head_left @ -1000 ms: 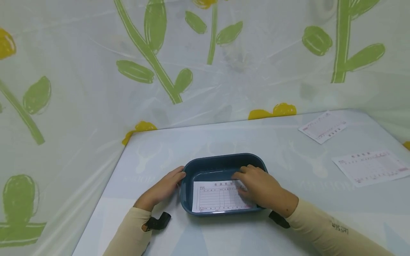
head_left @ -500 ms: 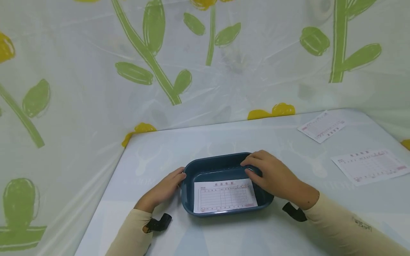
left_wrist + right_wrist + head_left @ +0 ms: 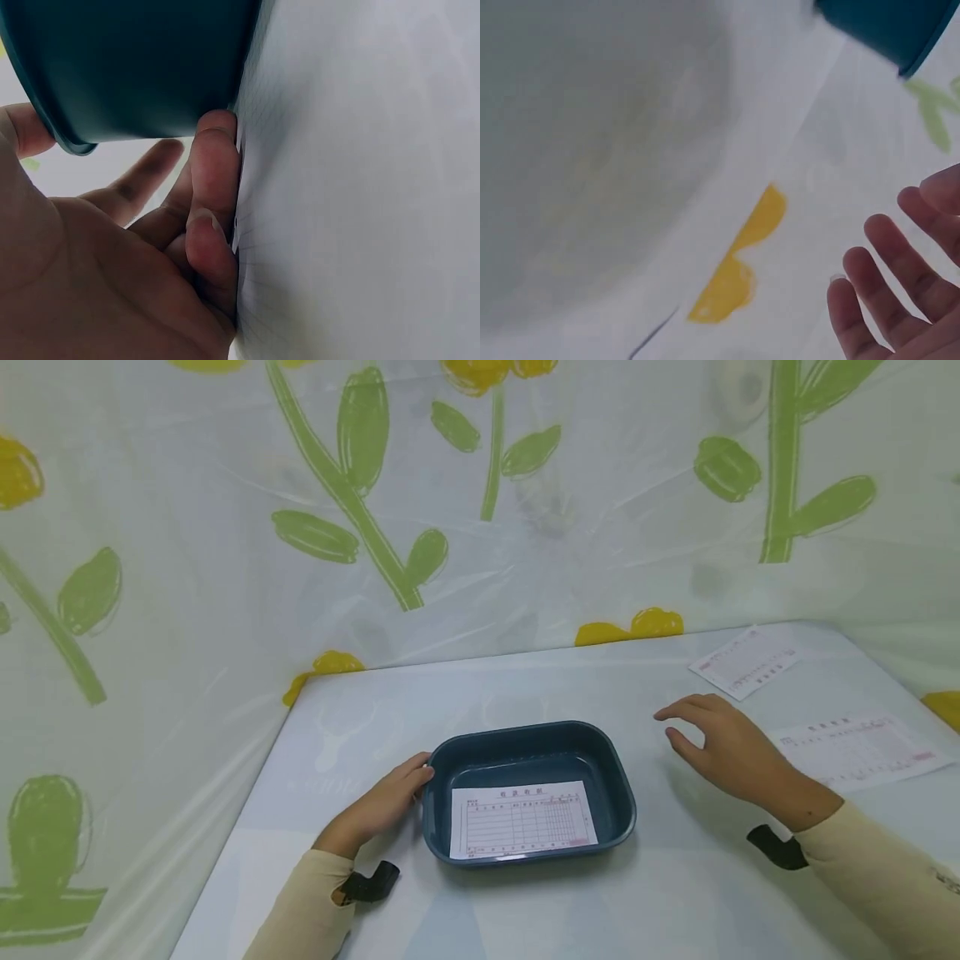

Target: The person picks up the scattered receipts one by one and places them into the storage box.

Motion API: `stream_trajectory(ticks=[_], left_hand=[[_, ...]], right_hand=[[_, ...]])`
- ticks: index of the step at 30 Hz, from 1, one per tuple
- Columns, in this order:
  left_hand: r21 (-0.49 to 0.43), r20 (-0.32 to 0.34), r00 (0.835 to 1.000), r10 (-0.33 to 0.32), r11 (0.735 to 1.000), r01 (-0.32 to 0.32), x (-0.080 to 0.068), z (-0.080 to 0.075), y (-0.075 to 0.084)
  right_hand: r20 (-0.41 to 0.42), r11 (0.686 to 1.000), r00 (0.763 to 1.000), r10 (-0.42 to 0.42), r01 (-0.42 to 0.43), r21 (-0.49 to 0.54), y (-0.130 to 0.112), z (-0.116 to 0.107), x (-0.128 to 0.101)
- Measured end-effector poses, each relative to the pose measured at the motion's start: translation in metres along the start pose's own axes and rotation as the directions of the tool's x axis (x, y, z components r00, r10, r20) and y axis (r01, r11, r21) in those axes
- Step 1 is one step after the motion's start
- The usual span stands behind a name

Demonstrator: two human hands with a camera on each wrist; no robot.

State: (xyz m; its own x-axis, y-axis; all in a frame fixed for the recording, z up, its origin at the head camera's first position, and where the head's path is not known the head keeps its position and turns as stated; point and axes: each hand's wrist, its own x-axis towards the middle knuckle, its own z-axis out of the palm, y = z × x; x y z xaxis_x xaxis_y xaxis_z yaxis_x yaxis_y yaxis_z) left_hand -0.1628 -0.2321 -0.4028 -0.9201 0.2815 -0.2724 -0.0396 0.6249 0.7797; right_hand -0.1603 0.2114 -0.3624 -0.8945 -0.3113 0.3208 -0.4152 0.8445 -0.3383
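Note:
A dark blue-green plastic tray (image 3: 529,731) stands on the table, with a printed receipt slip (image 3: 522,820) lying inside, towards its front left. My left hand (image 3: 381,802) holds the tray's left end. In the left wrist view, the thumb reaches over the rim of the tray (image 3: 135,67), while the fingers (image 3: 214,169) sit low along its outer wall, by the tabletop. My right hand (image 3: 731,752) is in the air to the tray's right, holding nothing, its fingers apart and loosely bent. In the right wrist view, the fingers (image 3: 889,292) show below the tray's corner.
Two more receipt slips lie on the table to the right: one (image 3: 745,662) near the back edge, another (image 3: 862,752) partly behind my right hand. A white curtain (image 3: 600,527) with plant prints hangs behind the pale table (image 3: 570,910).
My right hand has drawn out of the tray and moved right over the table, leaving the receipt slip inside. The left hand has stayed at the tray's left end.

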Motion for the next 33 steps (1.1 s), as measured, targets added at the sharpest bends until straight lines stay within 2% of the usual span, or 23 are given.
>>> stream_trajectory(ticks=[7, 12, 16, 21, 26, 28, 33], left_hand=[[-0.011, 0.012, 1.000, 0.002, 1.000, -0.002, 0.002, 0.000, -0.003], [-0.011, 0.037, 0.999, 0.029, 1.000, -0.028, 0.004, 0.000, -0.005], [-0.007, 0.054, 0.997, 0.050, 0.999, -0.050, 0.004, 0.000, -0.005], [-0.012, 0.039, 0.998, 0.040, 0.999, -0.039, 0.002, -0.001, -0.005], [-0.006, 0.040, 0.999, 0.035, 0.999, -0.035, 0.000, 0.000, -0.005], [-0.001, 0.039, 0.998, 0.041, 0.999, -0.041, -0.001, 0.000, -0.005], [-0.002, 0.031, 0.999, 0.039, 0.999, -0.039, 0.000, 0.000, -0.005]], right_hand=[[0.063, 0.993, 0.993, 0.102, -0.098, -0.060, 0.054, -0.014, -0.010], [0.075, 0.985, 0.985, 0.157, -0.150, -0.090, 0.093, -0.025, -0.020], [0.161, 0.966, 0.954, 0.252, -0.238, -0.101, 0.117, -0.032, -0.027], [0.302, 0.943, 0.893, 0.334, -0.316, -0.108, 0.146, -0.036, -0.030], [0.369, 0.919, 0.842, 0.394, -0.360, -0.160, 0.169, -0.033, -0.038], [0.373, 0.912, 0.833, 0.409, -0.370, -0.175, 0.175, -0.031, -0.042], [0.368, 0.911, 0.834, 0.412, -0.375, -0.171, 0.183, -0.030, -0.048]])
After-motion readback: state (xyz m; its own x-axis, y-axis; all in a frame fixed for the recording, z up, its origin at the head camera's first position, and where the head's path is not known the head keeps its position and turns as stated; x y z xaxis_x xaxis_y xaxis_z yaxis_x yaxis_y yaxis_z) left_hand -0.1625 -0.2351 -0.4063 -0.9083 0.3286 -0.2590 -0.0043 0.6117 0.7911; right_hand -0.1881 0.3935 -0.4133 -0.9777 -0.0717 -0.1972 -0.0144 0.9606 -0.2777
